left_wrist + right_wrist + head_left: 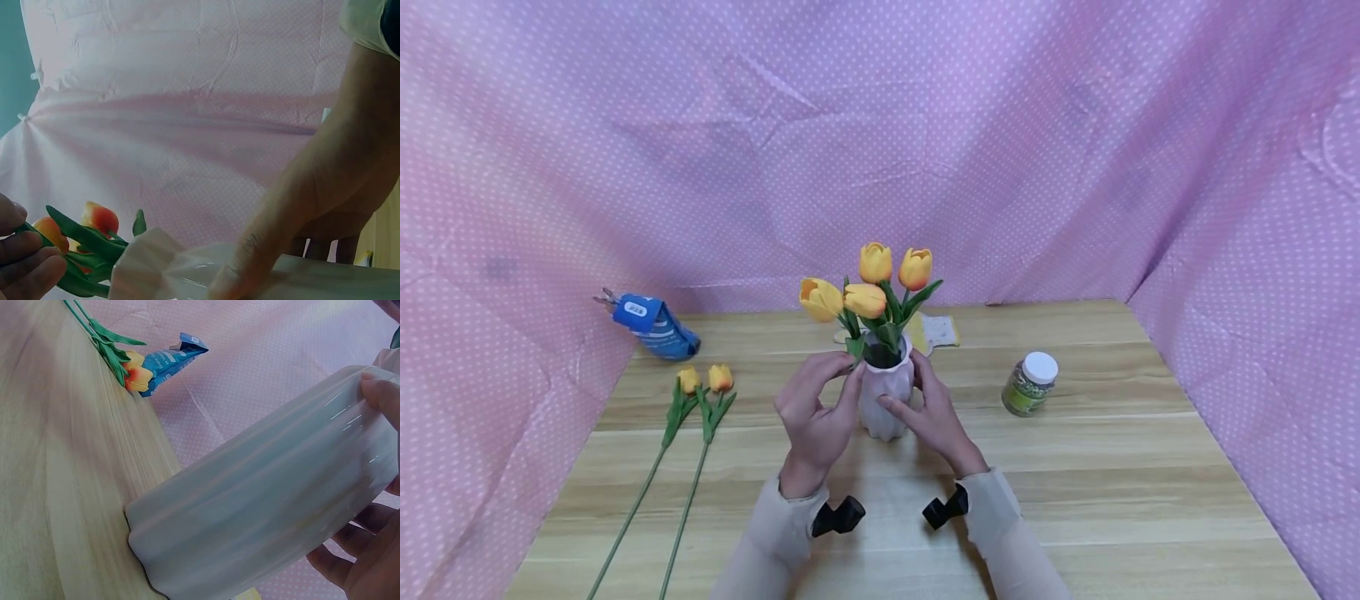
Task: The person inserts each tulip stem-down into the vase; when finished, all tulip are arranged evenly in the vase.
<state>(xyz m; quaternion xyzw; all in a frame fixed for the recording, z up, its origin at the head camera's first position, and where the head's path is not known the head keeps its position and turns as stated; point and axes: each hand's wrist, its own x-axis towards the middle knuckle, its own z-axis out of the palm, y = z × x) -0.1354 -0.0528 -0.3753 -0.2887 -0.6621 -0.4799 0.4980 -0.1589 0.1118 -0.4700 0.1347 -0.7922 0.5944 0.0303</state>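
Observation:
A white fluted vase (882, 410) stands upright at the middle of the wooden table, holding several yellow artificial tulips (864, 301) with green leaves. My right hand (934, 414) grips it from the right, thumb across the front; in the right wrist view, fingers wrap behind the glossy vase (269, 487). At the rim's left side, my left hand (817, 410) pinches a green leaf (855, 347) of the leftmost tulip between thumb and forefinger. The left wrist view catches those fingers (31, 265) at the leaf, beside the vase mouth. Stem ends inside the vase are hidden.
Two more long-stemmed tulips (706, 417) lie at the table's left. Behind them leans a blue packet (658, 327). A white-lidded jar (1030, 383) stands right of the vase. Behind the vase lies a yellow-and-white item (938, 331), partly hidden. A pink dotted curtain (1037, 150) surrounds the table.

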